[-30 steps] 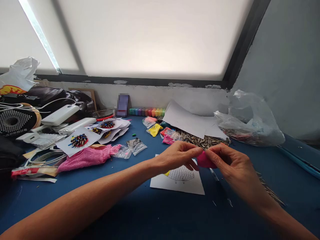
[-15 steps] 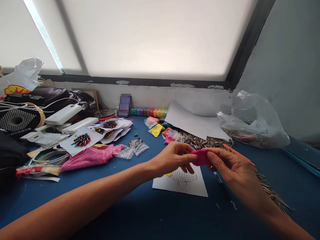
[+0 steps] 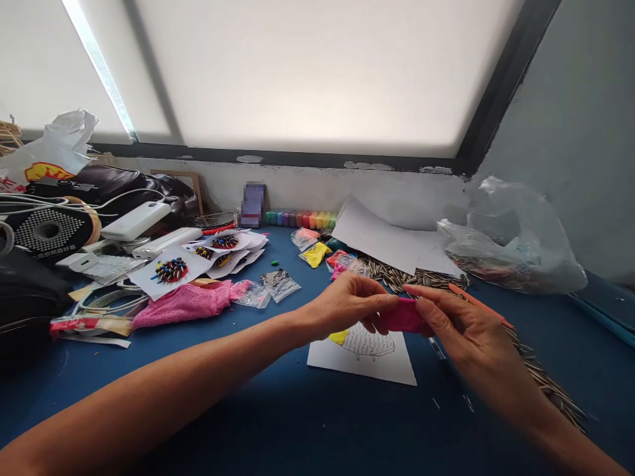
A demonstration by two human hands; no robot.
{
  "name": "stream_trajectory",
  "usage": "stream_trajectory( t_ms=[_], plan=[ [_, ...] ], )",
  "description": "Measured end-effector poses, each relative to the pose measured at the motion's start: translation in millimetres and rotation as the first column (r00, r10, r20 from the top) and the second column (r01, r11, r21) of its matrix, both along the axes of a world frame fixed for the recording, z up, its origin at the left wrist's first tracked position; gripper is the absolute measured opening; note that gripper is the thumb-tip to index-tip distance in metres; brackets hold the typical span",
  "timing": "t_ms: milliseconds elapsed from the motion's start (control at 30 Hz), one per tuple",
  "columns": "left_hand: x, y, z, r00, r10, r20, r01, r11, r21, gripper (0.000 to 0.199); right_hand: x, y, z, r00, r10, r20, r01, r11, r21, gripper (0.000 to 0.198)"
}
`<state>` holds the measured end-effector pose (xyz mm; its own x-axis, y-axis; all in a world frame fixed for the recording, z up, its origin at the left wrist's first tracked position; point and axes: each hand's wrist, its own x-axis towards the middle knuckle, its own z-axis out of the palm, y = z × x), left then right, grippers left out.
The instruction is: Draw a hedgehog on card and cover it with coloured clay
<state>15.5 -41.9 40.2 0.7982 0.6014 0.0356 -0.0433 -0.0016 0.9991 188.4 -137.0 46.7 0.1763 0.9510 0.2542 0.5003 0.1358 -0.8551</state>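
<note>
Between my two hands is a flat piece of magenta modelling clay, raised above the table. My left hand pinches its left edge between thumb and fingers. On the opposite edge, the thumb and fingers of my right hand are closed. Beneath the hands lies a white paper with an outlined animal drawing, its body filled with small marks and a yellow clay patch at its left end. My left hand covers the upper part of this sheet.
Striped sunflower seeds are heaped behind and right of my hands, partly under white sheets. Small bags of clay lie behind. Finished seed pictures, a pink cloth and a power bank crowd the left. A plastic bag stands right.
The magenta clay looks wider and flatter between my fingers, turned more toward the camera. Both hands keep hold of it. The whole view has shifted slightly.
</note>
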Motion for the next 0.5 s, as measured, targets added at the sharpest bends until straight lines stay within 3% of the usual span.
stream_trajectory(
  t_ms=[133,400,500],
  plan=[
    [2.0,0.5,-2.2,0.999,-0.004,0.033,0.006,0.999,-0.054,0.052,-3.3,0.4,-1.4,0.997,0.073,0.027,-0.073,0.997,-0.028,0.037],
    [3.0,2.3,4.9,0.999,0.001,0.035,0.0,1.0,-0.024,0.043,-1.9,1.7,4.3,0.996,-0.011,0.093,0.015,0.999,-0.039,0.04],
    [2.2,3.9,2.8,1.0,-0.01,0.028,0.011,0.998,-0.062,0.05,-3.4,-0.6,8.6,0.993,-0.013,0.121,0.019,0.999,-0.047,0.043]
  ],
)
